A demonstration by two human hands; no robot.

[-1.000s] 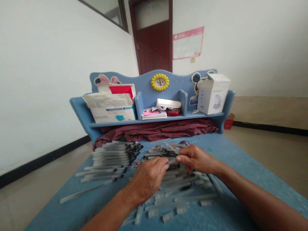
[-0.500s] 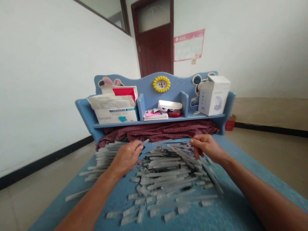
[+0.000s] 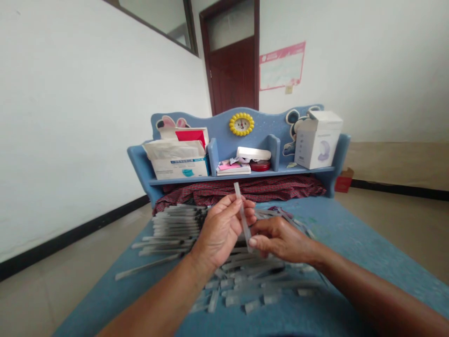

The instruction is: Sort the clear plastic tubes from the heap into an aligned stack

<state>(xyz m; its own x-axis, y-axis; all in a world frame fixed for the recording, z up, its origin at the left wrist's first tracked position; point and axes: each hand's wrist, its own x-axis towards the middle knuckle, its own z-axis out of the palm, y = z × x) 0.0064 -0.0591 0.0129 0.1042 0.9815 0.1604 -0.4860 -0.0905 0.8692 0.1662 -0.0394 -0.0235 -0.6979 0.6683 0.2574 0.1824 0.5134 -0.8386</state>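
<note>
My left hand [image 3: 224,227] grips a translucent white pen barrel [image 3: 242,211] between thumb and fingers, its top end pointing up and slightly left. At the lower end of that barrel, my right hand [image 3: 277,238] pinches with thumb and forefinger; whether it also holds a smaller part is hidden. Beneath both hands lies a pile of frosted pen parts [image 3: 259,270], partly covered by them. Left of my hands, several long pens with dark ends [image 3: 175,227] lie side by side. Short frosted pieces like pen caps [image 3: 252,306] are scattered in front.
Everything lies on a blue desk [image 3: 354,243]. Red checked cloth [image 3: 280,187] is bunched under the blue shelf [image 3: 273,172] at the back. That shelf carries a carton of papers [image 3: 182,168], a red round tin [image 3: 260,165] and a white box [image 3: 317,142].
Both hands have come together over the middle of the pile, the left moving right and the right moving left. The pen barrel now stands upright between them. The view has shifted slightly.
</note>
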